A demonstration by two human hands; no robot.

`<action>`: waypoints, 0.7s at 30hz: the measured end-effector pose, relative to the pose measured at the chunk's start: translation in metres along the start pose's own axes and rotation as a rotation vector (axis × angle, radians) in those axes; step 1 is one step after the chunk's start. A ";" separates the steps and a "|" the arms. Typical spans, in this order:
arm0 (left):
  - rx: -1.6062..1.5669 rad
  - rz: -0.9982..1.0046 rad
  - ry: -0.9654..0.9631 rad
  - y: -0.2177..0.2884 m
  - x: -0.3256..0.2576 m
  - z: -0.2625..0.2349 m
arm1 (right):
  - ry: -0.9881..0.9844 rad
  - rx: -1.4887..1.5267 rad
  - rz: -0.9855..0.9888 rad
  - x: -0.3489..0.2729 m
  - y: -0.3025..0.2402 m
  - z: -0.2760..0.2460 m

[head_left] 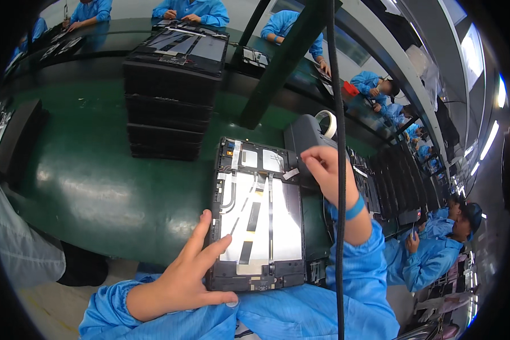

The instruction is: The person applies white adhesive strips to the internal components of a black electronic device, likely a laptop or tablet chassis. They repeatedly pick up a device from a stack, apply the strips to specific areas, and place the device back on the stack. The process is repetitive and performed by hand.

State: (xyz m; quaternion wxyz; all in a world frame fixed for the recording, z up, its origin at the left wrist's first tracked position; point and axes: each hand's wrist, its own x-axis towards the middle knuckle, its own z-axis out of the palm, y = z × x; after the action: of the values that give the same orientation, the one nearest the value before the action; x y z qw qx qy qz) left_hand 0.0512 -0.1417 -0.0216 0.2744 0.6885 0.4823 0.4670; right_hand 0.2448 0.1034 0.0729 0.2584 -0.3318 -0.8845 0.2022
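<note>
Two hands on our open tablet [259, 218] | left hand [181, 280]: fingers spread, bracing its lower-left edge | right hand [323, 167]: fingertips pinched together at its top-right corner

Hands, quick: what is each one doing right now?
Left hand: open, fingers spread, steadying the opened tablet at its lower left corner.
Right hand: fingers pinched on a small tape strip at the tablet's upper right.

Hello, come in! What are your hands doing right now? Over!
Left hand steadies the opened tablet at its lower left corner. Right hand pinches a small tape strip at its upper right. Black cable hangs across the right forearm.
</note>
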 end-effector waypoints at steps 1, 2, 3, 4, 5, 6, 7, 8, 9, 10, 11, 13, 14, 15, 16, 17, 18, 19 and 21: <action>-0.035 0.003 0.001 0.000 0.001 0.000 | 0.053 0.021 -0.011 -0.014 0.006 0.002; -0.019 0.016 -0.003 -0.001 0.000 0.000 | 0.101 0.053 -0.029 -0.024 0.010 0.006; -0.003 0.029 -0.006 -0.001 0.001 0.000 | 0.047 -0.054 -0.105 -0.029 0.007 0.006; 0.019 0.039 -0.012 0.000 0.001 0.000 | 0.045 -0.122 -0.160 -0.033 0.007 0.010; 0.022 0.036 -0.006 0.001 0.001 0.000 | 0.043 -0.190 -0.213 -0.036 0.009 0.014; 0.025 0.033 0.000 0.002 0.002 0.000 | 0.042 -0.260 -0.265 -0.039 0.010 0.016; 0.033 0.027 0.006 0.004 0.001 0.001 | -0.008 -0.276 -0.244 -0.039 0.009 0.016; 0.050 0.023 0.009 0.004 0.001 0.001 | -0.036 -0.334 -0.258 -0.038 0.006 0.015; 0.067 0.018 0.010 0.004 0.001 0.002 | -0.065 -0.393 -0.273 -0.037 0.004 0.013; 0.081 0.022 0.012 0.005 0.001 0.002 | -0.090 -0.461 -0.285 -0.038 0.001 0.010; 0.080 0.020 0.008 0.005 0.001 0.002 | -0.092 -0.408 -0.293 -0.041 0.006 0.009; 0.089 0.012 0.011 0.005 -0.001 0.003 | -0.097 -0.296 -0.324 -0.050 0.022 0.010; 0.062 0.008 0.025 0.003 -0.003 0.003 | -0.066 -0.175 -0.266 -0.060 0.021 0.010; 0.036 0.003 0.038 0.001 -0.006 0.005 | -0.036 -0.053 -0.208 -0.079 0.020 0.013; 0.016 -0.011 0.060 -0.001 -0.010 0.007 | -0.015 0.079 -0.157 -0.096 0.020 0.019; 0.027 -0.020 0.049 -0.002 -0.012 0.008 | -0.062 0.300 -0.053 -0.114 0.008 0.029; 0.021 -0.019 0.023 -0.003 -0.011 0.007 | -0.075 0.504 0.076 -0.135 -0.007 0.034; 0.030 -0.025 0.001 -0.003 -0.011 0.009 | -0.065 0.653 0.160 -0.149 -0.017 0.042; 0.007 0.023 0.021 -0.004 -0.008 0.014 | -0.014 0.794 0.235 -0.164 -0.030 0.049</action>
State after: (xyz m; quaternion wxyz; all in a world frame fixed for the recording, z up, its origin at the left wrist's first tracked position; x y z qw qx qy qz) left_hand 0.0611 -0.1466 -0.0337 0.2613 0.6900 0.4787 0.4759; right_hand 0.3072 -0.0400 -0.0030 0.3355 -0.3038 -0.6954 0.5581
